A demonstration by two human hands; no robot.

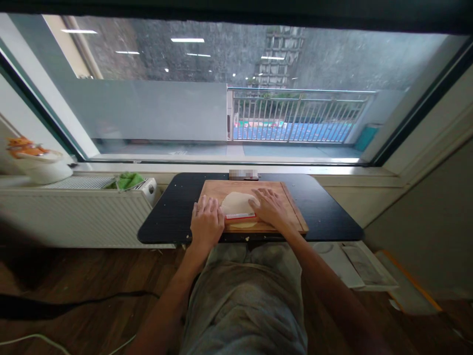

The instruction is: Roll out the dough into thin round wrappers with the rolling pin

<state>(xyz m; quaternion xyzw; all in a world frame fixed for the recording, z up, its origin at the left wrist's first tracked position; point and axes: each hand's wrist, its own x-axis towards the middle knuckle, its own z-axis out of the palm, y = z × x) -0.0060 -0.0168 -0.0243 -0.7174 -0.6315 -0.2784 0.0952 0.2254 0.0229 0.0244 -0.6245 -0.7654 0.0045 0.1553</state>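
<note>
A flattened, pale sheet of dough [238,202] lies on a wooden cutting board [291,217]. Across its near part is a rolling pin [240,220] with a white and red label. My left hand [207,219] rests over the pin's left end, palm down, its fingers stretched forward over the board. On the other side, my right hand [272,207] lies at the dough's right edge with spread fingers, the thumb reaching onto the dough. Its palm hides the pin's right end. A thin strip of dough shows on the near side of the pin.
The board sits on a black table [328,217] against a window sill. A small box [243,174] stands at the table's back edge. To the left is a white radiator [81,217] with a green cloth [129,180] on it. A white flat object [332,264] lies low on the right.
</note>
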